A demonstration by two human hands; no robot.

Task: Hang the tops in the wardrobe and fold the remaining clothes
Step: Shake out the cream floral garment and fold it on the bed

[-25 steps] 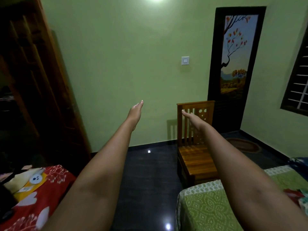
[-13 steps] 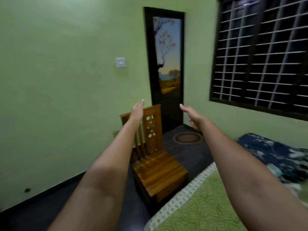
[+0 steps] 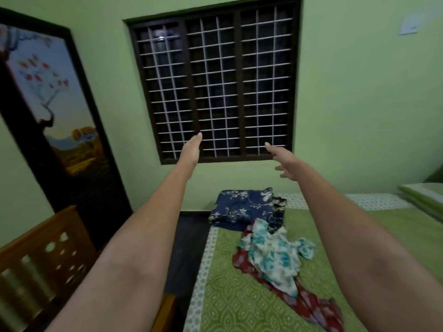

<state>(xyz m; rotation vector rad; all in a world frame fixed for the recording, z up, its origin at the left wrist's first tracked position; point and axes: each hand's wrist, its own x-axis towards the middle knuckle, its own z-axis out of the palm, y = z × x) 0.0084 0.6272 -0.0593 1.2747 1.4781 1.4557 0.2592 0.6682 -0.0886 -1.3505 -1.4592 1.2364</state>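
The step in hand looks like fetching the next garment from the bed [image 3: 239,305]; nothing is picked up yet. The left hand [image 3: 191,149] is stretched forward with straight, released fingers and holds nothing. The right hand [image 3: 284,161] is also released, its fingers loosely spread and empty. Well below both sets of fingers lies the heap of clothes [image 3: 271,250]: a folded dark blue floral piece, then a crumpled white and teal piece over a red one. Next, both hands must probably come down and grasp one loose garment.
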